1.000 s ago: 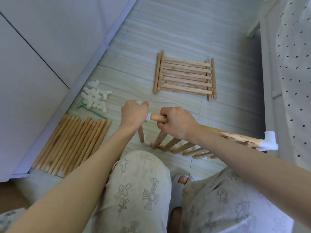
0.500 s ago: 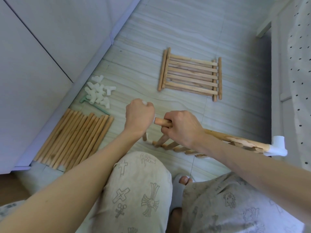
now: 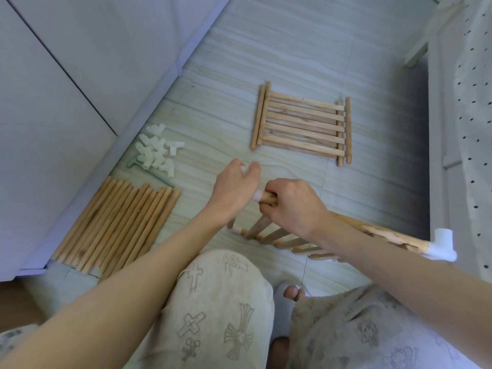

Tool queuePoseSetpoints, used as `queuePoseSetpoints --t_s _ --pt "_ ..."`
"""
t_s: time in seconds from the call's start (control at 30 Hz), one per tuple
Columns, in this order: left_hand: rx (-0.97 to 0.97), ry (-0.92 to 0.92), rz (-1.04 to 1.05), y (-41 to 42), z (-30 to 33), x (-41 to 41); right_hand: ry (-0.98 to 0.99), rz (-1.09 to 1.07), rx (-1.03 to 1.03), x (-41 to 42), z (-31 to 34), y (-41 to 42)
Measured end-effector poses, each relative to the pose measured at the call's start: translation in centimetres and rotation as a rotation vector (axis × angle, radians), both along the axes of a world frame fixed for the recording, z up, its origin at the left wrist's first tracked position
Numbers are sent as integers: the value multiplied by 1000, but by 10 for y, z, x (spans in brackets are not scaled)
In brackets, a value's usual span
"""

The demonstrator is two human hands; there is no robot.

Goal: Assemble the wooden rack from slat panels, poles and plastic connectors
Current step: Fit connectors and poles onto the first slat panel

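- The floor (image 3: pixel 306 49) is hemmed on the left by a white cabinet (image 3: pixel 66 75) and on the right by a white frame (image 3: pixel 436 129) draped with a dotted cloth (image 3: pixel 476 102); a wide bare strip lies between them, beyond the flat slat panel (image 3: pixel 302 123).
- Loose poles (image 3: pixel 117 227) lie side by side along the cabinet's foot, and just beyond them sits a heap of white connectors (image 3: pixel 157 150) with a green tool (image 3: pixel 149 171) beside it.
- The right hand (image 3: pixel 292 206) is curled round the top rail (image 3: pixel 269 199) of a second panel (image 3: pixel 287 238) that stands tilted in front of the knees; a white connector (image 3: pixel 440 247) caps the rail's far right end.
- The left hand (image 3: pixel 234 187) holds a small white connector (image 3: pixel 257 195) against the rail's near end, with the fingertips spread and slightly lifted; how firmly it grips cannot be told.
- Half a second ago the left hand was a tight fist just clear of the bare rail tip; now its fingers have loosened and the white piece meets the tip.
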State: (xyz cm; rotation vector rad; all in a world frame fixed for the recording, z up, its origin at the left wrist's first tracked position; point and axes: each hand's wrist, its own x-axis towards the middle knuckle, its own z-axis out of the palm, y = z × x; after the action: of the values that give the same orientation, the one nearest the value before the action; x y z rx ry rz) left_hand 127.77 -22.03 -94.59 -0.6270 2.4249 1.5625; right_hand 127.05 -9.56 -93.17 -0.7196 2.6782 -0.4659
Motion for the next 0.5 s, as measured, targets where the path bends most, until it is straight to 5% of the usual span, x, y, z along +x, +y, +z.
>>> queuePoseSetpoints --t_s 0.1,0.27,0.5 --pt "49 -1 -22 -3 -3 -2 25 121 86 -4 5 5" --pt "479 -105 130 -13 0 -13 -8 303 180 -5 9 31" --pt "530 -120 -13 -5 -6 -12 44 329 153 -7 -1 32"
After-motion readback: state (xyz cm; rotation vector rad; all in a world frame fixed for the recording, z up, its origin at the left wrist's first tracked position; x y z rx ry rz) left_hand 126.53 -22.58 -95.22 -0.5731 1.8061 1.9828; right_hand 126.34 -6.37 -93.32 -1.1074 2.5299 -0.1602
